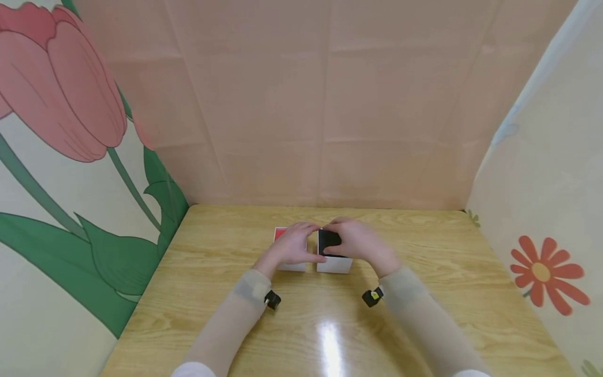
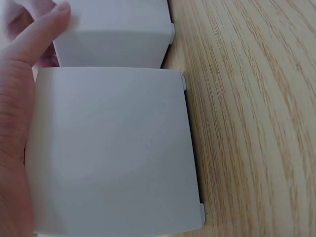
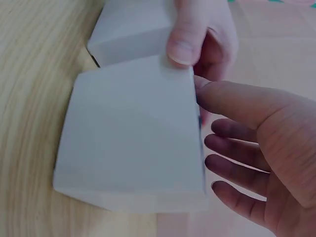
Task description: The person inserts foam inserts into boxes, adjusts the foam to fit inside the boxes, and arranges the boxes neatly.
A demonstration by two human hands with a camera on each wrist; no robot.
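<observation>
Two white boxes stand side by side on the table. The left box (image 1: 292, 267) shows a red top, partly under my left hand (image 1: 294, 245). On the right box (image 1: 333, 265) the top is black (image 1: 327, 241). My left hand reaches across from the left box, its thumb on the right box's front near the upper left corner and its fingers curled behind that edge. Over the black top arches my right hand (image 1: 360, 240). In the right wrist view, the right thumb touches the box's upper edge beside the left thumb, while the other fingers (image 3: 237, 153) are spread and loosely bent.
The wood-grain table (image 1: 226, 324) extends around both boxes. A pink cloth wall (image 1: 325, 104) rises behind it, with flower-printed walls at left and right. Each wrist wears a small black camera (image 1: 272, 300).
</observation>
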